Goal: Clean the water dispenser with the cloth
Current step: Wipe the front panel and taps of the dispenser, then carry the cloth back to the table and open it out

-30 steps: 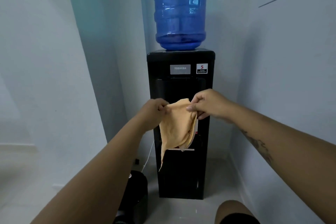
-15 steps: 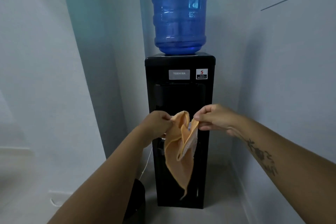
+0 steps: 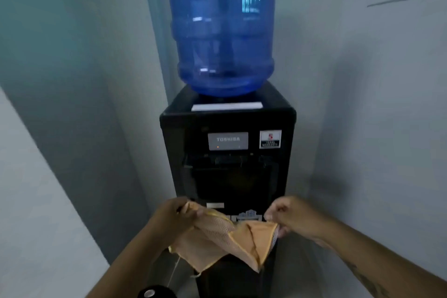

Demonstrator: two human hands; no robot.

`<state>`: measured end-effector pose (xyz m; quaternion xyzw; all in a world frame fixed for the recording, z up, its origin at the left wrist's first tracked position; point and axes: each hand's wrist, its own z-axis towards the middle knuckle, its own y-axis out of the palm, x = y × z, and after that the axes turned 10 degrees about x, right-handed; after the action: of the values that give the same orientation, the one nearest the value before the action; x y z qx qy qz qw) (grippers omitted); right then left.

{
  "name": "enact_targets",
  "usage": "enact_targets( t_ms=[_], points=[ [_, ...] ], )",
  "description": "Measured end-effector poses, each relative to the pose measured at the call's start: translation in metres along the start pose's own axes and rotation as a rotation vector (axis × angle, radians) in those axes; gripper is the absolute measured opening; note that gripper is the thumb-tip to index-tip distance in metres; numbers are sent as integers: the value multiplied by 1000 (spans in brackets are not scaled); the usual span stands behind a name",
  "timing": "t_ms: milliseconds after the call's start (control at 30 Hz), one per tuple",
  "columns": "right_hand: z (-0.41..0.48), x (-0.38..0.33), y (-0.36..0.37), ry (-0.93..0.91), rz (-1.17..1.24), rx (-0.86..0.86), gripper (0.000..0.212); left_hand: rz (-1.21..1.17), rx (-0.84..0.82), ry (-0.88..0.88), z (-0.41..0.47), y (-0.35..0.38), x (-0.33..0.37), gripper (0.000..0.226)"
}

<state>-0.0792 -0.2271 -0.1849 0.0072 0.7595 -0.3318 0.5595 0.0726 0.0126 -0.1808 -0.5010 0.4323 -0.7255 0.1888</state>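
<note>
A: Entry 1. Where is the cloth?

B: The orange cloth [image 3: 217,242] is at lower centre of frame. It is strung between both hands in front of the black Toshiba water dispenser [image 3: 179,128], below the tap recess. Whether it touches the front panel: cannot tell.

A: Grip state?

B: The left hand [image 3: 174,219] has its fingers curled and pinches the cloth's upper left edge. The right hand [image 3: 292,220] pinches the opposite corner between thumb and fingertips. Neither hand lies flat on the fabric.

A: Why hold it so?

B: Judgement: the two-point hold draws the top edge out so the cloth opens. The rest hangs in a fold, one face meshed and one plain. This reads as sorting or refolding it into a pad, not wiping.

A: Dispenser placement?

B: It stands in a corner, with walls close at left and right of frame. A blue water bottle [image 3: 222,31] sits inverted on top, upper centre. The front and top look reachable; the sides look less so.

A: Progress?

B: Early, by my reading; no surface is under the cloth yet. The warranty sticker [image 3: 270,139] and brand panel [image 3: 228,141] on the upper front probably want a light pass.

A: Other?

B: A thin white cord [image 3: 174,271] and a dark round object [image 3: 154,293] are at bottom left. I cannot tell what the object is.
</note>
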Motion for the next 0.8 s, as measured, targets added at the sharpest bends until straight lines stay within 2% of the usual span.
enact_targets(
  t_ms=[100, 200, 333, 400, 500, 567, 633, 667, 733, 800],
  points=[
    [-5, -30, -29, 107, 51, -49, 11, 98, -136, -67, 11, -48, 25, 27],
    [-17, -60, -58, 201, 84, -93, 18, 156, -231, -57, 9, -101, 50, 31],
    [-42, -107, -97, 258, 115, -55, 25, 151, -231, -135, -1, -169, 83, 15],
    [-51, -125, -111, 274, 119, -29, 27, 129, -198, -160, -6, -194, 91, 19],
    [-61, -141, -123, 297, 34, -3, 20, 46, -161, -175, -15, -218, 97, 20],
    [-64, -145, -124, 269, -153, 33, 17, 7, -141, -125, -17, -225, 103, 18],
    [-68, -153, -111, 144, -385, 94, 15, -73, -108, -64, -18, -229, 114, 20],
    [-69, -161, -99, 66, -385, 128, 13, -115, -91, -43, -17, -229, 121, 19],
    [-80, -187, -65, -65, -157, 106, 17, -105, -73, 9, -13, -229, 133, 15],
    [-94, -222, -30, -72, 90, -19, 32, -88, -73, 59, -8, -226, 143, 15]
  ],
)
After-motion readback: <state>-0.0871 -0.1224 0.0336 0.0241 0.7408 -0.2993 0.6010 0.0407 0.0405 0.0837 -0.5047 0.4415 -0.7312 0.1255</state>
